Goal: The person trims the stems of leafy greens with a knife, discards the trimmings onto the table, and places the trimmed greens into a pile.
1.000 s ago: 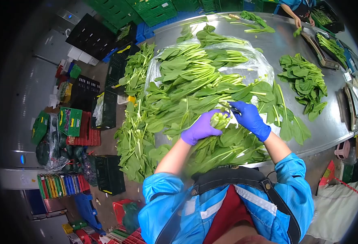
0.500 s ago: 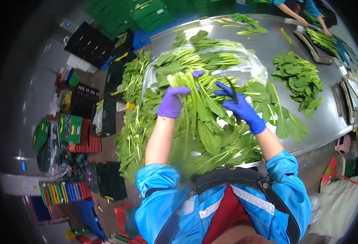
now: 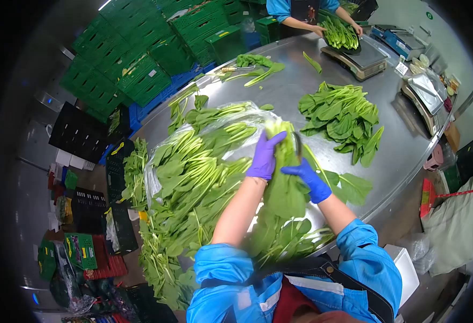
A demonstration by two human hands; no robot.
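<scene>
My left hand, in a purple glove, is wrapped round the pale stem end of a leafy green bunch. The leaves hang down toward my body. Just right of the bunch, my right hand, in a blue-violet glove, is closed on a dark, curved knife, whose blade stands beside the stems; motion blurs it. Loose greens cover the left of the metal table, some on clear plastic wrap. A neat heap of greens lies to the right.
Across the table a co-worker's hands hold greens in a black tray over a scale. Another scale stands at the right edge. Green crates are stacked behind. Loose stalks lie at the far side.
The view has turned rightward. My left hand has brought the bunch upright, and my right hand has closed in beside it with the knife. The co-worker's hands have lifted the greens onto the scale.
</scene>
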